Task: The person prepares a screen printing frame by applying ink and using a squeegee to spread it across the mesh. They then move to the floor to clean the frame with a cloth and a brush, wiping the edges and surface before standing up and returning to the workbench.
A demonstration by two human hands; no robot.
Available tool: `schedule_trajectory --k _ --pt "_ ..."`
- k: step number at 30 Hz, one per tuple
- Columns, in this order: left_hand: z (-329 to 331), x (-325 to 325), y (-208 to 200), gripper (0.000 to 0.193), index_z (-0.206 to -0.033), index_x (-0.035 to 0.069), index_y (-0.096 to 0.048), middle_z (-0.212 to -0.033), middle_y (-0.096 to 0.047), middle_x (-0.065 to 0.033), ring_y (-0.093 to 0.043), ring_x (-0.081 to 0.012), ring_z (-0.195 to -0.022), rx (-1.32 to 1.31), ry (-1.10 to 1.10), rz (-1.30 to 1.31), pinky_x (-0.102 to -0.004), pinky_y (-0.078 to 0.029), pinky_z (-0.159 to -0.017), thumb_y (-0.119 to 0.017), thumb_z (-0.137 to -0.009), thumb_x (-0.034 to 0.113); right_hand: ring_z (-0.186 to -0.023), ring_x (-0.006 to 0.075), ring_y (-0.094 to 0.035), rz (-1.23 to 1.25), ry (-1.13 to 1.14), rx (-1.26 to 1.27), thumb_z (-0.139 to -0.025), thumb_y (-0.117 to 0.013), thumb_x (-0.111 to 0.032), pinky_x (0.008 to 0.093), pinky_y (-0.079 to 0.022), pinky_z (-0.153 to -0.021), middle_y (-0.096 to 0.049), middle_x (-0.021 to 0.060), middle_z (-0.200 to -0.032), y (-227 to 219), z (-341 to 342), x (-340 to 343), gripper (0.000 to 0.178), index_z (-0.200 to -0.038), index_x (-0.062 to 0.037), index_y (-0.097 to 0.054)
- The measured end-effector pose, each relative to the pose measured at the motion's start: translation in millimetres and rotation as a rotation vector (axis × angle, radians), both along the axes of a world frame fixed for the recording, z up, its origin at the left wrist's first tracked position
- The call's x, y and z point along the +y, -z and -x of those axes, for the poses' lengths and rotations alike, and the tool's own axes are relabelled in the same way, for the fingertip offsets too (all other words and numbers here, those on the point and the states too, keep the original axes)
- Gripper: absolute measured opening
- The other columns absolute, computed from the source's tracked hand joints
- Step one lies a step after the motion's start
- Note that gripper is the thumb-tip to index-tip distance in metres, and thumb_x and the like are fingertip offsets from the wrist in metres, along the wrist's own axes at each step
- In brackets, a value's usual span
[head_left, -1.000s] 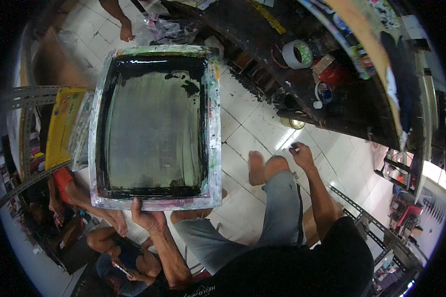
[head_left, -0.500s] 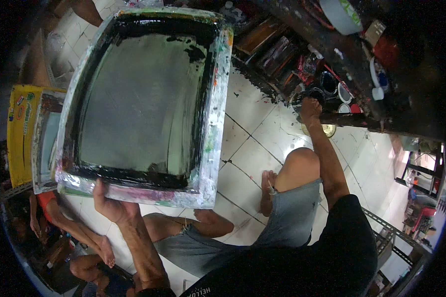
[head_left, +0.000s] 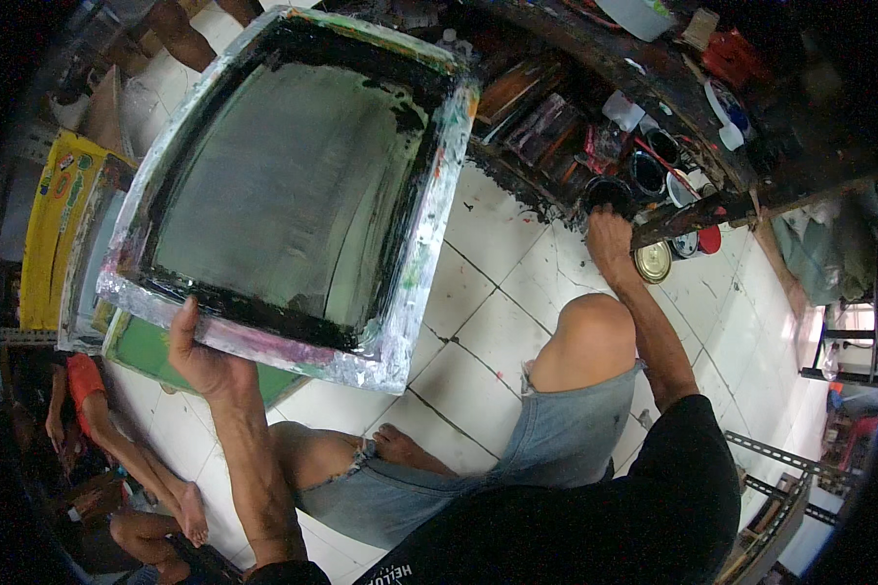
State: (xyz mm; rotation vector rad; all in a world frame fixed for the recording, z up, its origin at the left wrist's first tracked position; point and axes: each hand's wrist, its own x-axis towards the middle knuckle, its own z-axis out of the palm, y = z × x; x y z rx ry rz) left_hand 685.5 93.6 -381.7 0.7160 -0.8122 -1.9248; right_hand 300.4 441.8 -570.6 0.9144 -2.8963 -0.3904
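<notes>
Has brought the right hand [head_left: 611,240] from beside the right knee [head_left: 589,336] to a dark tub [head_left: 608,193]. Nearest, clasps the tilted, black-smeared screen frame [head_left: 433,207] aloft at left, by its near edge, in the left hand [head_left: 217,374]. Beyond, with right fingertips hidden, cannot tell whether spread or pinching. Seems at a reaching step; calls next for keeping the frame steady one-handed. Just past, shows open tins [head_left: 647,174].
</notes>
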Motion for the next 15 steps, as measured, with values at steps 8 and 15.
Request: schedule_trajectory --k 8,15 --pt "-3 -4 6 0.024 -0.100 0.001 -0.060 -0.093 -0.065 -0.0100 -0.063 -0.0257 -0.085 -0.012 0.023 0.005 -0.0386 -0.051 -0.082 -0.060 -0.080 0.015 -0.079 0.0286 -0.065 0.162 -0.304 0.003 -0.069 -0.059 -0.004 0.0374 -0.054 -0.057 -0.060 0.0147 -0.091 -12 -29 -13 0.022 -0.091 0.0003 -0.060" --pt "1 -4 10 0.024 -0.097 0.002 -0.059 -0.091 -0.063 -0.0089 -0.062 -0.0232 -0.087 -0.035 0.019 0.043 -0.0367 -0.050 -0.084 -0.062 -0.075 0.011 -0.091 0.0305 -0.058 0.116 -0.483 -0.069 -0.073 -0.056 -0.007 0.0376 -0.054 -0.060 -0.056 0.0158 -0.098 12 -47 -40 0.024 -0.095 0.0011 -0.057"
